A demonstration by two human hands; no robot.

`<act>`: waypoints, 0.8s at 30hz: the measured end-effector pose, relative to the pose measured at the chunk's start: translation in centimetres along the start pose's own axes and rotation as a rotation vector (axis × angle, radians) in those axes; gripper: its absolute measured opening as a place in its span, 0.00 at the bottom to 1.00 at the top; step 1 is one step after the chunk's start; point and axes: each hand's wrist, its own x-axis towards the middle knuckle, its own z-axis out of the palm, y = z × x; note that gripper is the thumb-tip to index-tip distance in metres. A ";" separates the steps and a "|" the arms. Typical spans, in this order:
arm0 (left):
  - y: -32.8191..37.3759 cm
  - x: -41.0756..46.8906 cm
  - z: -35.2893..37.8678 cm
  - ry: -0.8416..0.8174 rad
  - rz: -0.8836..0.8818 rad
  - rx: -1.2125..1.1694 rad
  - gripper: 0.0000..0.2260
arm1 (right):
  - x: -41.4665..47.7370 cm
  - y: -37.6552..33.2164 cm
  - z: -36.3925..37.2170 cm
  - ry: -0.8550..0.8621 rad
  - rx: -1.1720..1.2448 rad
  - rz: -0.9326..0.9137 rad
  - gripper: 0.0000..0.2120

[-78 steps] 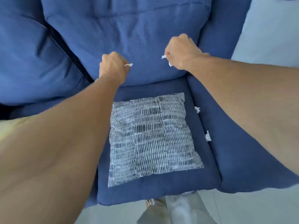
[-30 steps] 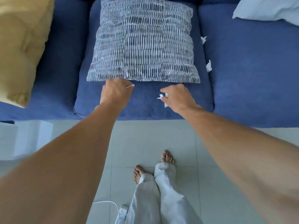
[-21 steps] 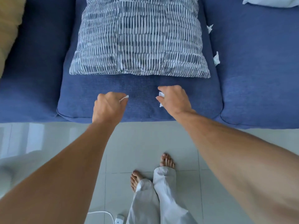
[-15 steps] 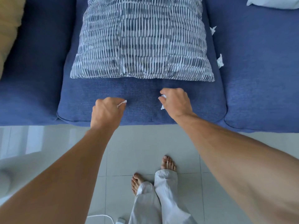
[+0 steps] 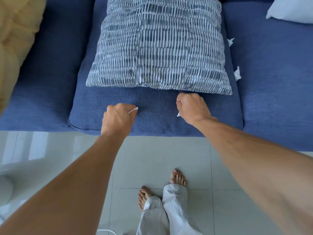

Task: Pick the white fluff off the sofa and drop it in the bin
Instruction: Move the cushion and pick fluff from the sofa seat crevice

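My left hand (image 5: pixel 118 118) is curled into a fist over the front of the blue sofa seat cushion (image 5: pixel 94 107), pinching a small piece of white fluff (image 5: pixel 133 109) that pokes out by the thumb. My right hand (image 5: pixel 192 107) is also curled, holding white fluff (image 5: pixel 178 114) that shows at its lower left edge. Two more white fluff bits lie in the seam to the right of the patterned pillow, one farther back (image 5: pixel 230 41) and one nearer (image 5: pixel 237 75). No bin is in view.
A blue-and-white patterned pillow (image 5: pixel 160 43) lies on the middle cushion. A tan cushion (image 5: pixel 15 36) is at far left, a white pillow (image 5: pixel 293 10) at top right. My bare feet (image 5: pixel 177 178) stand on pale floor tiles. A white cord (image 5: pixel 106 231) lies at the bottom edge.
I have drawn back from the sofa's backrest to its front edge, both hands still holding fluff. In the last half second both hands and the view shifted only slightly.
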 end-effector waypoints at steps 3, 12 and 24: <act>0.9 -0.4 -0.8 -0.017 -0.005 -0.030 0.11 | -1.2 0.1 -1.4 -0.011 0.023 0.008 0.11; 5.9 0.0 -10.1 0.111 0.105 -0.037 0.12 | -2.9 -3.8 -10.3 0.049 0.012 -0.033 0.12; 13.1 -3.8 -32.8 0.427 0.242 0.013 0.14 | -5.3 -14.0 -33.1 0.344 -0.034 -0.155 0.13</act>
